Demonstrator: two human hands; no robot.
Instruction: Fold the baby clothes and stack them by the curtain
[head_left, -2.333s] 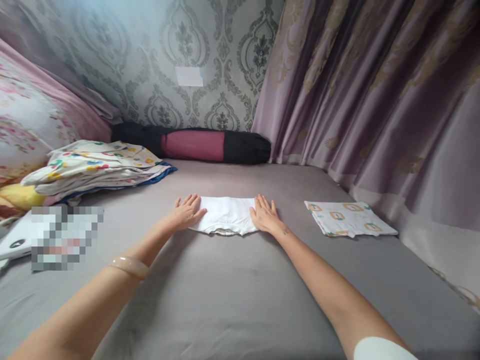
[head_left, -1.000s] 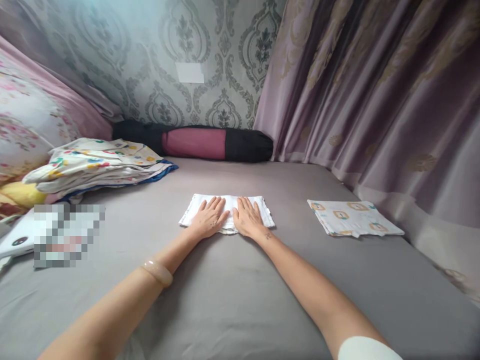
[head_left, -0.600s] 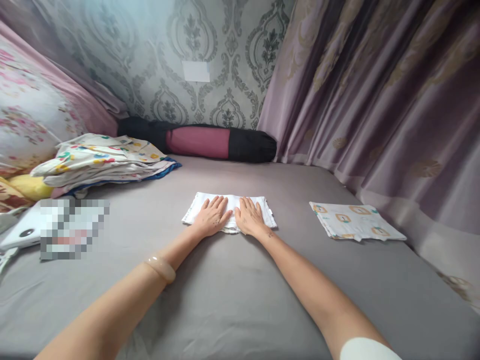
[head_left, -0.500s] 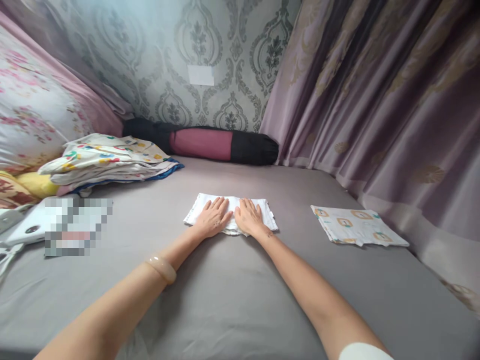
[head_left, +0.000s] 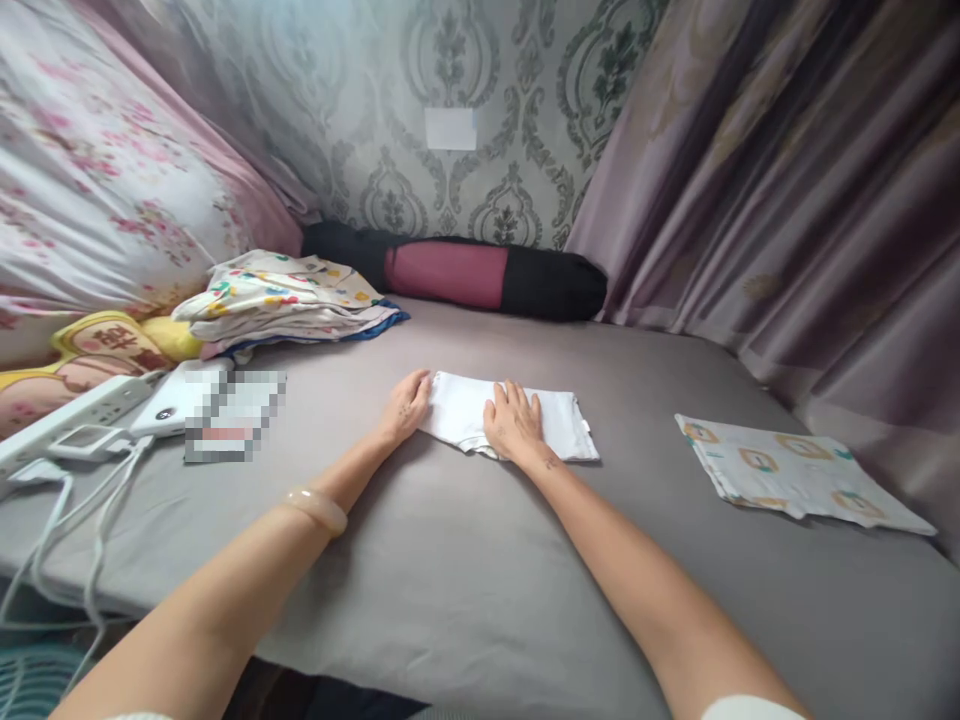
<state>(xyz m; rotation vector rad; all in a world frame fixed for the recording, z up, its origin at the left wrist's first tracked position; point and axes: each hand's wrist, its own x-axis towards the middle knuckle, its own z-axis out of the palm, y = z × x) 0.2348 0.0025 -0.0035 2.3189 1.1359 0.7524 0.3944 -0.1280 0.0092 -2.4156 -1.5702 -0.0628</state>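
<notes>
A folded white garment lies flat on the bed in front of me, with a small tag on its right edge. At its left edge is my left hand, turned on its side, fingers together and closed about the edge; the fingertips are partly hidden. My right hand rests palm down on the middle of the garment, its fingers spread. A second folded cloth, white with orange and green prints, lies apart to the right.
The grey bedsheet spreads beneath everything. On the left are a crumpled pile of printed clothes, a power strip, a white device and white cables. A black and maroon bolster lies along the wall.
My left hand has slid from the garment's top to its left edge and turned sideways. My right hand stays flat on it. The view has shifted left and down.
</notes>
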